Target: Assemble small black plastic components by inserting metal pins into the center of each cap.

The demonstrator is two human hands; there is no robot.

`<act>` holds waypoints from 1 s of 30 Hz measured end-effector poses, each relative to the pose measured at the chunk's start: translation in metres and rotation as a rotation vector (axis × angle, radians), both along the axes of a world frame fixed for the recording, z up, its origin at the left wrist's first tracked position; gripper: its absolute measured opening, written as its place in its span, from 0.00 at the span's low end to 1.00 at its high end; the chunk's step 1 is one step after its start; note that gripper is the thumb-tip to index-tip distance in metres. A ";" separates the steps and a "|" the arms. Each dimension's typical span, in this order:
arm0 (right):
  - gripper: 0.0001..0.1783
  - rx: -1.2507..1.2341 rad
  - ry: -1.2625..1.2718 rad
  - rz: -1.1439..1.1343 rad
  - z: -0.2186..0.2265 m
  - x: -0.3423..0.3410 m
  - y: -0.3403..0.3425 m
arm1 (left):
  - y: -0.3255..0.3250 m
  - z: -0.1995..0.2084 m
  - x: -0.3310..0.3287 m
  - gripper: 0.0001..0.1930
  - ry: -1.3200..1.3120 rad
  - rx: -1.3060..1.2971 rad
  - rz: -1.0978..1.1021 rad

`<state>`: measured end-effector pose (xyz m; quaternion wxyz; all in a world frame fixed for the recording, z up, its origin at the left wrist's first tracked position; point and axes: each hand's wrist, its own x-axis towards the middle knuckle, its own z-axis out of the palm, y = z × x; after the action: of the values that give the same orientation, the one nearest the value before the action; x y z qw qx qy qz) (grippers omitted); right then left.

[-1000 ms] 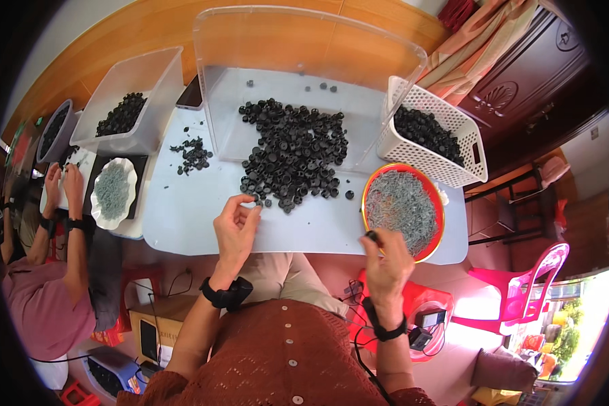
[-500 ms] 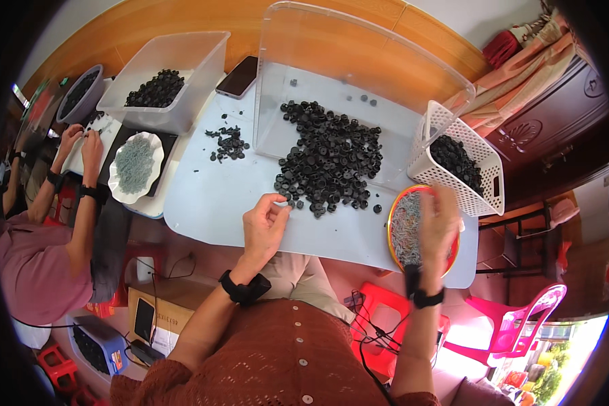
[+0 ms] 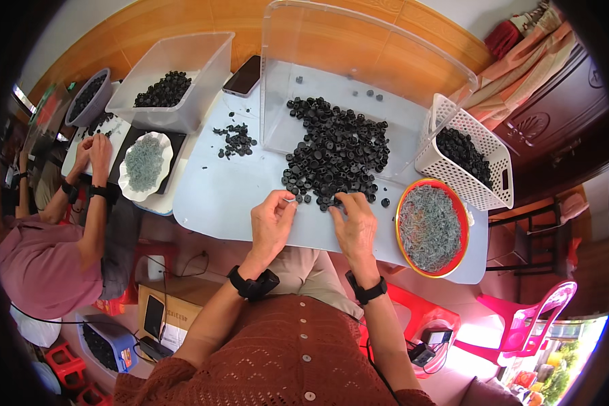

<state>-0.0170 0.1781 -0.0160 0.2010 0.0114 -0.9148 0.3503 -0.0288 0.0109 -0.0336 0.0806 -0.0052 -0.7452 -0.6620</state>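
Observation:
A heap of small round black plastic caps (image 3: 338,145) lies on the pale table, partly inside a clear plastic bin lying on its side. At the heap's near edge, my left hand (image 3: 273,220) pinches a tiny pale piece (image 3: 290,199) between thumb and forefinger; its exact kind is too small to tell. My right hand (image 3: 356,223) is close beside it, thumb and fingers bent together at the near rim of the heap. What its fingertips hold, if anything, blends into the black caps. A red-rimmed bowl (image 3: 432,227) full of thin grey-green wiry pieces stands to the right.
A white perforated basket (image 3: 463,152) of black parts stands at the right. Left are small black scraps (image 3: 237,140), a phone (image 3: 243,76), a clear tub (image 3: 213,81) and a white scalloped dish (image 3: 144,166). A co-worker's hands (image 3: 96,152) work at the far left.
My right hand has left the red-rimmed bowl and moved left to the near edge of the heap, beside my left hand. The left hand stays pinched. The view has shifted slightly.

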 end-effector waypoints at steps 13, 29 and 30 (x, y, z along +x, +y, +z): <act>0.11 0.166 0.058 -0.059 -0.003 -0.004 -0.002 | 0.001 0.004 0.001 0.04 -0.031 0.037 -0.066; 0.11 -0.720 -0.131 0.034 0.021 0.050 0.016 | 0.039 0.038 0.002 0.12 -0.316 0.242 -0.665; 0.11 -0.722 -0.130 0.027 0.020 0.052 0.017 | 0.040 0.038 0.002 0.12 -0.320 0.240 -0.672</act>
<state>0.0354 0.1952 0.0042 0.1291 -0.0705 -0.7427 0.6533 -0.0272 0.0505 0.0041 -0.2576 -0.1362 -0.6226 -0.7263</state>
